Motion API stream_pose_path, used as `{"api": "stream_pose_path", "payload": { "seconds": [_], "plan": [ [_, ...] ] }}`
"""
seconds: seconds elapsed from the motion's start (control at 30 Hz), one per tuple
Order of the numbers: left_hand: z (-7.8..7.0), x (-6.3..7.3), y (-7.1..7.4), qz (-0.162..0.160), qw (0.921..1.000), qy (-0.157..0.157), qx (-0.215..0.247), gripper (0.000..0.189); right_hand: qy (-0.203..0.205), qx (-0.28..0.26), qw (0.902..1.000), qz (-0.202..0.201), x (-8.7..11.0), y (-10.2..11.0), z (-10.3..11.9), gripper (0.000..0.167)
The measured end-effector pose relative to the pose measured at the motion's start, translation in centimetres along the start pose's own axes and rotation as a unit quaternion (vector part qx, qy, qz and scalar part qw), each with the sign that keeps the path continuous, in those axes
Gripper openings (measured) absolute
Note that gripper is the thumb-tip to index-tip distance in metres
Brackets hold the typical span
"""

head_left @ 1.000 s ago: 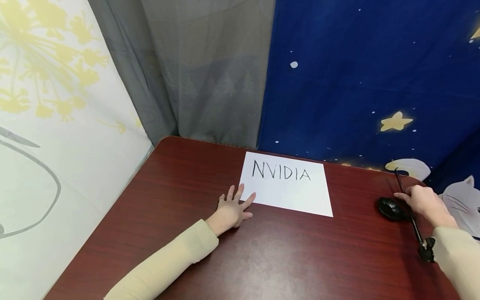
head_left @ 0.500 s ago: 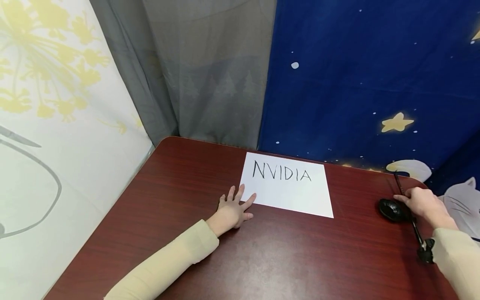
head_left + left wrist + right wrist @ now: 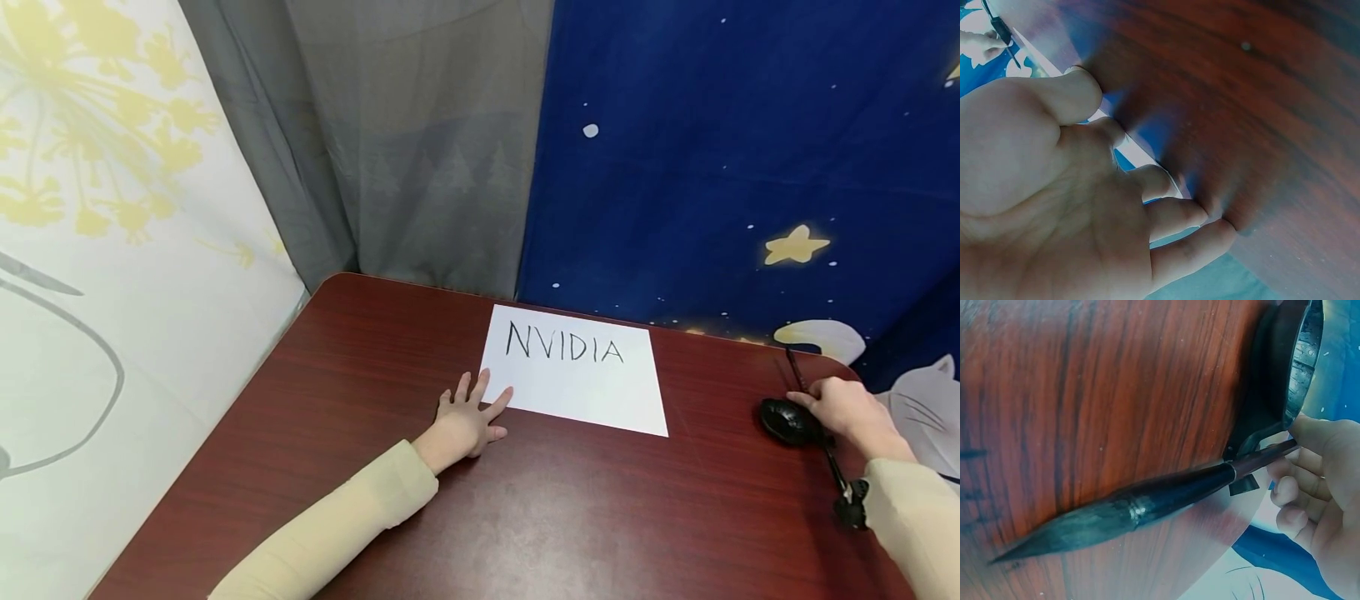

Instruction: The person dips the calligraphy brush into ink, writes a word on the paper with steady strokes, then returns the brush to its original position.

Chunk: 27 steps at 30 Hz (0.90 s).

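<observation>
My left hand (image 3: 459, 427) lies with fingers spread at the lower left corner of a white sheet of paper (image 3: 581, 396) lettered "NVIDIA"; some fingertips overlap the sheet. The left wrist view shows this palm (image 3: 1054, 187) holding nothing. At the table's right end my right hand (image 3: 851, 412) pinches the dark handle of a large ink brush (image 3: 1179, 487) between thumb and fingers. Its dark, pointed bristles (image 3: 1072, 528) face back toward the wrist. Beside the fingers is a round black dish (image 3: 786, 421), with a shiny ribbed inside. Whether the hand touches the dish I cannot tell.
Both hands work over a reddish-brown wooden table (image 3: 600, 517). Behind it hang a grey curtain (image 3: 442, 167) and a blue starry cloth (image 3: 675, 167). A white patterned cloth (image 3: 150, 333) borders the left side, and a cat figure (image 3: 926, 408) shows at the right.
The black dish has shifted slightly to the right, closer to my right hand. The brush's thin end has drawn back a little. My left hand and the paper stay put.
</observation>
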State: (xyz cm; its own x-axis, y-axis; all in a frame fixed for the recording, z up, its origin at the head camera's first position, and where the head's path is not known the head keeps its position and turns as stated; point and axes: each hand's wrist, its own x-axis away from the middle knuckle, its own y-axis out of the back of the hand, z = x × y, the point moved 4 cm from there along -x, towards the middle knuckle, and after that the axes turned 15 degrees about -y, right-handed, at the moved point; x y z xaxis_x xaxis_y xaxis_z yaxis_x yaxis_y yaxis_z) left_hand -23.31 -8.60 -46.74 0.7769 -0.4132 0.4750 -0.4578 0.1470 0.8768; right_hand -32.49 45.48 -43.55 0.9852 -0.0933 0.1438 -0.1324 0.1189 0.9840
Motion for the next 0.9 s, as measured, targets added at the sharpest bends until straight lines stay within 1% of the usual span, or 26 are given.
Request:
{"api": "stream_pose_path", "payload": {
  "seconds": [0.1,0.2,0.3,0.57,0.67,0.77,0.9],
  "plan": [
    [-0.2,0.5,0.5,-0.001,1.0000,0.002,0.005,0.064,-0.001,0.001,1.0000,0.000,0.1,0.0,0.0,0.044],
    [-0.6,1.3,1.2,-0.013,0.9998,0.004,0.012,0.063,-0.002,0.002,1.0000,0.002,0.0,0.1,-0.1,0.043],
    [-0.7,1.6,1.3,-0.016,0.9998,0.002,0.012,0.062,-0.002,0.003,1.0000,0.003,0.0,0.1,-0.1,0.043],
    [-0.7,1.4,1.2,-0.011,0.9998,0.004,0.013,0.062,0.002,-0.001,1.0000,-0.010,0.2,-0.3,-0.1,0.046],
    [-0.6,1.2,1.1,-0.008,0.9999,0.008,0.010,0.063,0.005,-0.003,0.9999,-0.013,0.2,-0.2,-0.2,0.041],
    [-0.2,0.4,0.5,-0.004,1.0000,0.005,0.001,0.063,0.002,-0.002,0.9999,-0.012,0.1,-0.2,-0.3,0.037],
    [-0.1,-0.1,0.0,-0.005,1.0000,0.005,-0.002,0.064,-0.002,-0.004,1.0000,-0.003,0.1,-0.2,-0.4,0.034]
  ]
}}
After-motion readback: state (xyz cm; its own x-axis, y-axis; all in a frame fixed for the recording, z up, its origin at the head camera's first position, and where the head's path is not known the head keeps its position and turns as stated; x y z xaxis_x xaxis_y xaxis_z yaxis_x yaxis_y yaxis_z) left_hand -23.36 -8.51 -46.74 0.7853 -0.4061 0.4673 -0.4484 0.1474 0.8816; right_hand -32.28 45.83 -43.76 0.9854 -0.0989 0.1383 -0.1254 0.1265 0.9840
